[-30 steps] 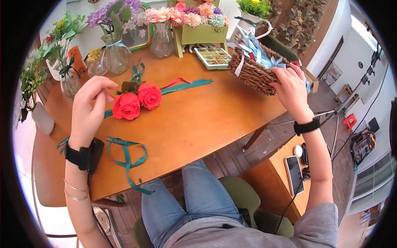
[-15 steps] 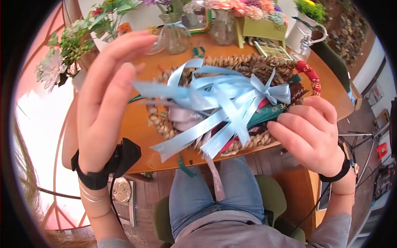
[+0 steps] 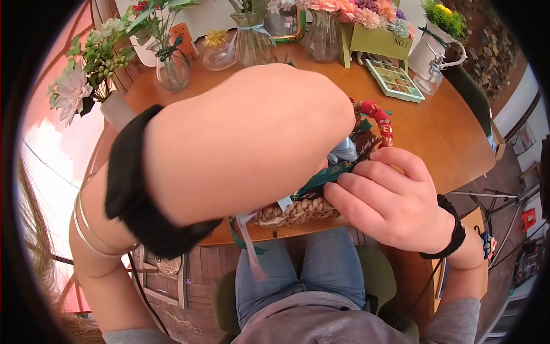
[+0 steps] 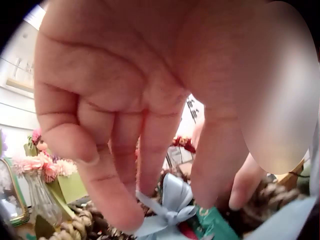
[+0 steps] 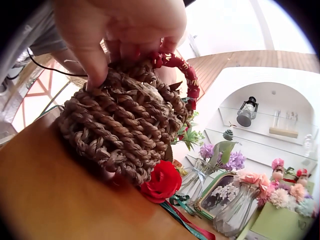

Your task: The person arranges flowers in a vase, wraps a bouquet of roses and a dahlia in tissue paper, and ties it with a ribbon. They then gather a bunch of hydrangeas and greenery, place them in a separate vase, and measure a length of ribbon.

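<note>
A woven basket (image 3: 298, 213) is tilted over the table's near edge, its red-wrapped handle (image 3: 379, 121) at the far right. My right hand (image 3: 395, 195) grips its rim, thumb on the outer wall in the right wrist view. Reaching over the basket, my left hand (image 3: 246, 143) hides most of what it holds. In the left wrist view its fingers and thumb point down on either side of a light blue ribbon bow (image 4: 172, 212), apart from each other. Green ribbon (image 4: 217, 225) lies beside the bow. A red rose (image 5: 162, 181) shows beyond the basket.
Glass vases (image 3: 252, 46) with flowers, a green flower box (image 3: 375, 46), a compartment tray (image 3: 395, 80) and a spray bottle (image 3: 429, 74) stand along the back of the table (image 3: 452, 149). A pale ribbon (image 3: 250, 246) hangs over the front edge.
The basket has come from the table's right side to in front of me, held by my right hand. My left hand has swung rightward from the left side to over the basket's ribbons.
</note>
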Action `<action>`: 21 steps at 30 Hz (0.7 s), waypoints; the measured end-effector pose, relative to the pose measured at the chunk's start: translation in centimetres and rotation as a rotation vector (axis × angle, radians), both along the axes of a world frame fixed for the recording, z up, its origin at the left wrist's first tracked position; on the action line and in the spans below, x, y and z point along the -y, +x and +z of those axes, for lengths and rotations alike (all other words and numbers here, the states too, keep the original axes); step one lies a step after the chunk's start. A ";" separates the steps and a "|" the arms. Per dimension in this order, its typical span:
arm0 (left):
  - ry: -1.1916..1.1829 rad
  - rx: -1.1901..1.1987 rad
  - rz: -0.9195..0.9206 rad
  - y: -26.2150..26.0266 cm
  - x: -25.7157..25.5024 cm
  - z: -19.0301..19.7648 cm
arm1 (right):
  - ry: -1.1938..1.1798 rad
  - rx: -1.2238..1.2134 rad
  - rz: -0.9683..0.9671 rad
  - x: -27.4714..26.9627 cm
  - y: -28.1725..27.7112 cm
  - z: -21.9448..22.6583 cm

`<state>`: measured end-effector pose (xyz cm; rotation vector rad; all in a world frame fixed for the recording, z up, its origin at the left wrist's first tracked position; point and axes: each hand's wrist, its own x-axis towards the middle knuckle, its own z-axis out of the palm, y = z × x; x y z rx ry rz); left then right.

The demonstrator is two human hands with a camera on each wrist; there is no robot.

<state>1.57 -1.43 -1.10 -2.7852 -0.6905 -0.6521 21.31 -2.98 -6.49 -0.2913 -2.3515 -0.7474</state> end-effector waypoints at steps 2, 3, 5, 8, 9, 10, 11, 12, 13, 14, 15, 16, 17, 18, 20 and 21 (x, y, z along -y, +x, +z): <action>-0.089 -0.183 0.101 0.9 -0.1 0.8 | -0.025 0.015 0.001 -0.2 -0.1 0.1; -0.211 -0.356 0.215 1.2 -0.1 1.2 | -0.038 0.026 0.004 -0.3 -0.3 0.1; -0.225 -0.368 0.220 1.5 -0.4 0.9 | -0.059 0.026 0.017 -0.6 -0.6 0.0; -0.249 -0.390 0.232 1.6 -0.9 0.8 | -0.109 0.087 -0.004 -0.6 -0.8 0.4; -0.255 -0.397 0.239 1.5 -1.1 0.9 | -0.147 0.161 -0.042 -0.5 -0.7 0.6; -0.256 -0.399 0.243 1.1 -1.3 1.0 | -0.146 0.159 -0.037 -0.6 -0.8 0.5; -0.228 -0.362 0.203 0.4 -1.5 1.3 | -0.163 0.153 -0.027 -0.7 -0.8 0.5; -0.199 -0.326 0.161 0.0 -1.7 1.5 | -0.179 0.147 -0.018 -0.9 -0.8 0.4; -0.283 -0.351 0.273 0.1 -1.4 2.8 | -0.177 0.143 -0.019 -1.0 -0.7 0.5; -0.281 -0.236 0.247 -0.4 -1.6 3.1 | -0.199 0.147 0.000 -1.0 -0.6 0.6; -0.278 -0.120 0.221 -1.2 -1.7 3.5 | -0.202 0.153 0.013 -1.2 -0.4 1.1; -0.248 -0.056 0.235 -1.9 -1.6 4.1 | -0.206 0.159 0.026 -1.3 -0.2 1.6; -0.245 -0.060 0.238 -2.5 -1.7 4.5 | -0.209 0.165 0.039 -1.4 0.0 2.2; -0.401 0.053 0.301 -3.2 -1.8 4.9 | -0.269 0.169 0.035 -1.5 0.2 3.2; -0.653 0.209 0.433 -4.4 -2.1 5.5 | -0.395 0.198 0.002 -1.9 0.1 5.5; -0.641 0.206 0.441 -4.9 -2.4 5.4 | -0.385 0.192 0.010 -2.3 0.0 6.4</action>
